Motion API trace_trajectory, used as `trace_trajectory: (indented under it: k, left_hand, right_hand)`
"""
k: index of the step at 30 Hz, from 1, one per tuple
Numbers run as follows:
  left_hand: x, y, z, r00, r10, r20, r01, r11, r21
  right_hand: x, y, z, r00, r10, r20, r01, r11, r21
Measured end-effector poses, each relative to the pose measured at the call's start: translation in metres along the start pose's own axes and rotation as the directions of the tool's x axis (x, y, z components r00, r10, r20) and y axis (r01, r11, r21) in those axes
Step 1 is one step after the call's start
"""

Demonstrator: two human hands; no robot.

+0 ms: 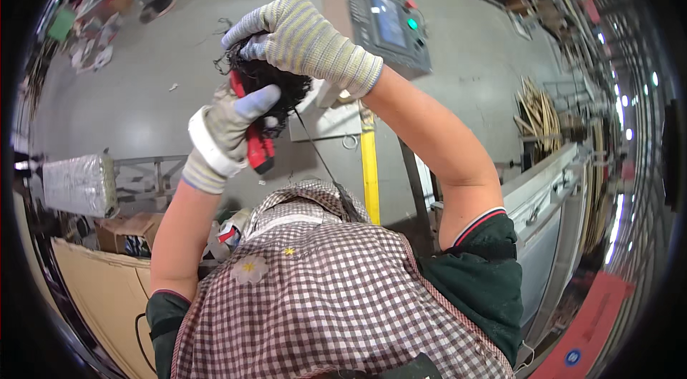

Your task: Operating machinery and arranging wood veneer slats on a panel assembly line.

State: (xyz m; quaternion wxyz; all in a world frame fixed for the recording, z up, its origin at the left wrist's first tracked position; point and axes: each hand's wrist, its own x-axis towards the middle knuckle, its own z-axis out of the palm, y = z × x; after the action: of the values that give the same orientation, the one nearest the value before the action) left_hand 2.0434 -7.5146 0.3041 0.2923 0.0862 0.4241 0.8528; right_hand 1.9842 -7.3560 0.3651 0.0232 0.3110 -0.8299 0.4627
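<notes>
My left hand (223, 121), in a striped knit glove with bluish fingertips and a white band at the wrist, is closed round a red tool handle with a black end (259, 148); its kind is unclear. Against it lies a tangle of thin black strands (290, 93), bunched between my two hands. Reaching over from the right, my right hand (293, 37), gloved the same way, is curled on the upper part of that tangle. Loose strands stick out past its fingers on the left. One dark cord (315, 143) runs down from the bunch toward my apron (322, 286).
Ahead stands a control panel (386, 21) with a screen and a green-lit button. A yellow bar (369, 175) rises below it. Wooden strips (540, 118) are piled at the right beside a metal frame (551, 200). Cardboard (100, 293) and a plastic-wrapped block (79, 184) sit at the left.
</notes>
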Motion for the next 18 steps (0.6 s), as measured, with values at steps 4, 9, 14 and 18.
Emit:
trace_trajectory:
  k: [4,9,14,18]
  left_hand:
    - [-0.011,0.061,-0.054,0.996,-0.049,-0.080,0.023,0.954,-0.298]
    - [0.009,0.122,-0.138,0.974,0.023,-0.226,-0.095,0.945,-0.314]
    - [0.055,0.164,-0.236,0.960,-0.037,-0.276,-0.041,0.962,-0.271]
    - [0.134,0.194,-0.285,0.969,-0.087,-0.232,0.028,0.968,-0.248]
  right_hand:
    - [0.076,-0.026,0.045,0.993,0.084,0.088,-0.075,0.993,-0.094]
    - [0.086,-0.012,0.087,0.976,0.103,-0.192,-0.095,0.994,0.049]
    - [0.028,0.000,0.179,0.856,0.492,0.159,-0.495,0.691,0.526]
    - [0.020,0.019,0.164,0.681,0.662,0.314,-0.577,0.221,0.786]
